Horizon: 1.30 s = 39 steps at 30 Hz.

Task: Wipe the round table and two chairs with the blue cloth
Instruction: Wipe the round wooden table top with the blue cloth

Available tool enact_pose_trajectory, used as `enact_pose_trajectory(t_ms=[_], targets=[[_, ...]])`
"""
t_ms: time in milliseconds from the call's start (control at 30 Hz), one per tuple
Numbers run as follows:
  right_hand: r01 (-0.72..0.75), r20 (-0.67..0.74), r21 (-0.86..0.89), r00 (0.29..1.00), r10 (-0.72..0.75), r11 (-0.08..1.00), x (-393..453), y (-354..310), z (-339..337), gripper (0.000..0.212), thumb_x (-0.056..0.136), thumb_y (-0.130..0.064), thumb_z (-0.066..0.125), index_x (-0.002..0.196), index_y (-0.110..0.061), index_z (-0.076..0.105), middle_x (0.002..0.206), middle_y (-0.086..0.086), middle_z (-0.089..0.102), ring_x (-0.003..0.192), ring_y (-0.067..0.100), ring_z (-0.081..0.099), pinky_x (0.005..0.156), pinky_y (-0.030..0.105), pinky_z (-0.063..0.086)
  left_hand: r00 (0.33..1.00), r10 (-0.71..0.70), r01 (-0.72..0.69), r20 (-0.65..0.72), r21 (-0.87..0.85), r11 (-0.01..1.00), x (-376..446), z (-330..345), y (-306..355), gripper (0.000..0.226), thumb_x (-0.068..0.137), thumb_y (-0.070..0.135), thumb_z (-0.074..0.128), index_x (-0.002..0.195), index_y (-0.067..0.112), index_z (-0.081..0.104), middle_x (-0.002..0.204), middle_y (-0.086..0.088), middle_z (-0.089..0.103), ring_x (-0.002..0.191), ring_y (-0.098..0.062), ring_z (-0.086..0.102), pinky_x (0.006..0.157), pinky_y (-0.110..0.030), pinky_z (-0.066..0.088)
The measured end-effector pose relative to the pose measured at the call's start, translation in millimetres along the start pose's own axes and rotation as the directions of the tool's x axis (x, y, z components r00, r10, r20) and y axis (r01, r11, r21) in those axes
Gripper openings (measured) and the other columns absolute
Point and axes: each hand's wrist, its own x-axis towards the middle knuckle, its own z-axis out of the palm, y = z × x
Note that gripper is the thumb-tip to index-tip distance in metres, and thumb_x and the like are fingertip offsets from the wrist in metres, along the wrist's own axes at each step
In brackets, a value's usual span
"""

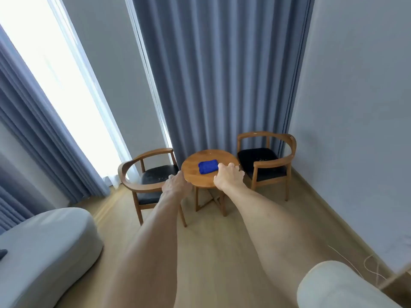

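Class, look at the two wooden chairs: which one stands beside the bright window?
The left chair: bright window light falls just behind it, while the right chair sits in the corner against the blue curtain and wall.

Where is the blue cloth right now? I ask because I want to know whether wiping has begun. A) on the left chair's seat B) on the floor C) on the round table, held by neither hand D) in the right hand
C: the blue cloth lies folded on the round table, while the right hand reaches toward it and the left hand holds nothing.
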Motion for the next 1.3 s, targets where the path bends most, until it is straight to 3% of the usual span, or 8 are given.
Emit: enact_pose_trajectory(t_ms=[367,500,700,867,1033,1133,1200,1300], targets=[[0.000,0.066,-0.020,0.998,0.001,1.000,173.4,-5.1,63.9,0.033,0.092,-0.030,0.061,0.123,-0.023,0.052,0.120,0.009,0.051,0.109,0.026,0.049,0.092,0.041,0.042,0.995,-0.076,0.073,0.069,0.038,0.997,171.9,54.9,16.1,0.043,0.094,0.024,0.059,0.134,0.015,0.046,0.113,-0.010,0.060,0.093,-0.023,0.062,0.081,-0.038,0.057],[0.000,0.098,-0.034,0.995,0.003,0.999,254.8,-2.8,75.0,0.032,0.090,-0.029,0.061,0.120,-0.022,0.053,0.118,0.008,0.051,0.108,0.025,0.049,0.091,0.040,0.044,0.990,-0.102,0.100,0.100,0.033,0.994,246.8,65.4,30.1,0.036,0.092,0.020,0.058,0.127,0.016,0.051,0.109,-0.008,0.060,0.092,-0.023,0.060,0.084,-0.040,0.056],[0.001,0.141,-0.036,0.990,0.004,0.999,344.2,-9.9,92.0,0.040,0.089,-0.032,0.064,0.126,-0.021,0.050,0.123,0.009,0.051,0.113,0.027,0.049,0.093,0.041,0.044,0.984,-0.126,0.121,0.124,0.052,0.991,338.4,79.2,35.6,0.035,0.093,0.019,0.057,0.127,0.018,0.051,0.103,-0.003,0.057,0.086,-0.019,0.057,0.070,-0.033,0.050],[-0.018,0.201,-0.043,0.979,0.027,0.999,416.4,-22.8,120.7,0.039,0.091,-0.028,0.060,0.127,-0.021,0.050,0.127,0.010,0.049,0.116,0.028,0.047,0.095,0.042,0.041,0.967,-0.161,0.147,0.199,0.085,0.986,412.2,101.0,30.4,0.034,0.091,0.019,0.052,0.124,0.017,0.050,0.112,-0.007,0.058,0.096,-0.025,0.059,0.080,-0.038,0.053],[-0.038,0.261,-0.063,0.964,0.053,0.997,494.2,-32.3,152.7,0.038,0.091,-0.020,0.057,0.129,-0.021,0.049,0.130,0.010,0.048,0.117,0.028,0.047,0.097,0.041,0.041,0.956,-0.166,0.152,0.243,0.075,0.986,501.8,127.2,13.5,0.035,0.091,0.020,0.052,0.126,0.018,0.051,0.112,-0.005,0.055,0.096,-0.023,0.056,0.079,-0.036,0.053],[-0.103,0.293,-0.077,0.949,0.121,0.992,544.4,-33.7,167.5,0.046,0.091,-0.018,0.058,0.135,-0.022,0.045,0.132,0.010,0.046,0.120,0.028,0.047,0.098,0.041,0.044,0.949,-0.162,0.146,0.270,0.078,0.986,558.8,135.2,6.6,0.037,0.090,0.021,0.053,0.127,0.018,0.050,0.108,-0.003,0.053,0.092,-0.021,0.055,0.070,-0.032,0.048],[-0.117,0.312,-0.038,0.942,0.123,0.992,573.0,-37.6,176.5,0.056,0.090,-0.015,0.057,0.142,-0.023,0.039,0.133,0.010,0.044,0.119,0.028,0.048,0.096,0.042,0.049,0.947,-0.163,0.149,0.275,0.073,0.986,590.6,138.1,0.7,0.037,0.090,0.020,0.053,0.126,0.016,0.050,0.104,-0.002,0.051,0.088,-0.020,0.054,0.066,-0.031,0.046],[-0.113,0.316,0.067,0.945,0.086,0.991,617.4,-44.1,199.7,0.064,0.089,-0.011,0.054,0.147,-0.026,0.030,0.132,0.009,0.043,0.109,0.027,0.053,0.082,0.037,0.054,0.950,-0.182,0.175,0.254,0.049,0.983,637.3,153.4,-8.3,0.039,0.090,0.021,0.051,0.129,0.015,0.049,0.115,-0.006,0.054,0.088,-0.021,0.052,0.067,-0.032,0.044]])
